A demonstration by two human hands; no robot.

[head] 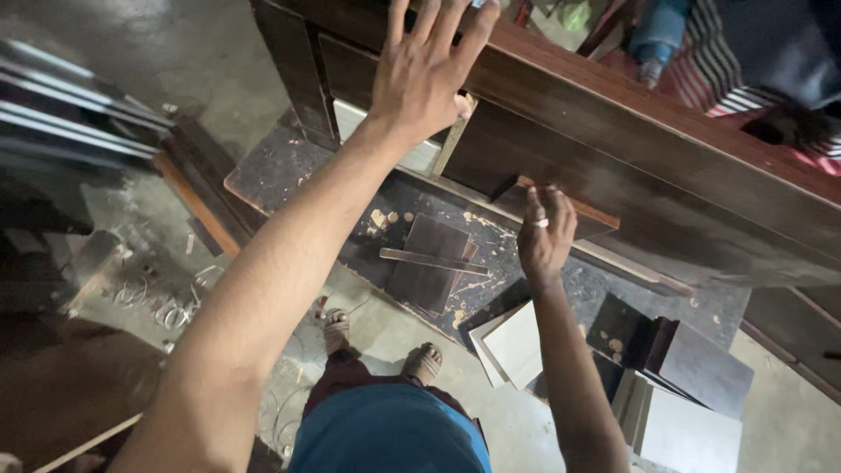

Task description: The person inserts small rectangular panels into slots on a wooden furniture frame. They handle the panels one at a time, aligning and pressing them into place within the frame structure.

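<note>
Dark laminate panel at 1 o'clock: left hand pressing flat, grip spread; right hand pinching its lower edge strip. Uneven pressure could let the panel slip.

Dark offcut panels lie on the dusty board (sawdust-strewn), pale boards stacked nearby on the floor.

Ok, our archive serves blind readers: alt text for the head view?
Seen from above, a left hand presses flat on a dark wooden cabinet while the right hand grips its edge strip. Board offcuts litter the floor.
</note>
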